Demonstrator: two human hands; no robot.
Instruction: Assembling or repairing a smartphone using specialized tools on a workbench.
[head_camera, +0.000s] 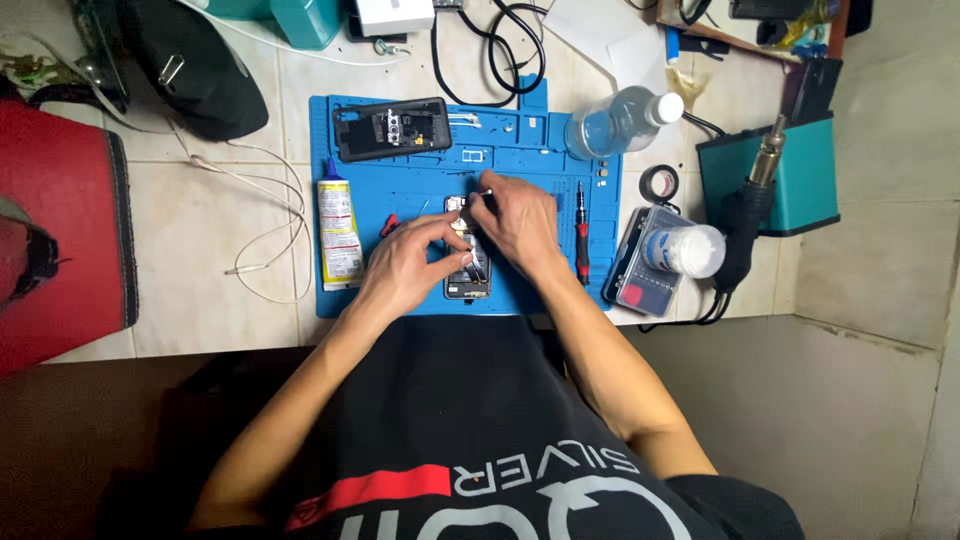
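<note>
Head view: yellow-labelled glue tube (339, 232) left, red-handled screwdriver (582, 240) right, clear plastic bottle (621, 120) behind. Opened dark smartphone (468, 262) flat on blue silicone mat (420, 180), under both hands. Left hand (408, 266) pinching its edge; right hand (520, 222) gripping slim metal tweezers (482, 195). Clear screw box (640, 262), contents unclear.

An opened phone (468, 262), its back cover removed and its internal parts exposed, lies flat and lengthwise near the middle of the frame, on the lower central part of a blue work mat (400, 195). Its upper end is partly hidden beneath the fingers, and its dark lower end reaches close to the mat's near edge. A thin, light-coloured tool (484, 193) is pinched just above the phone's upper end; its kind cannot be told.
</note>
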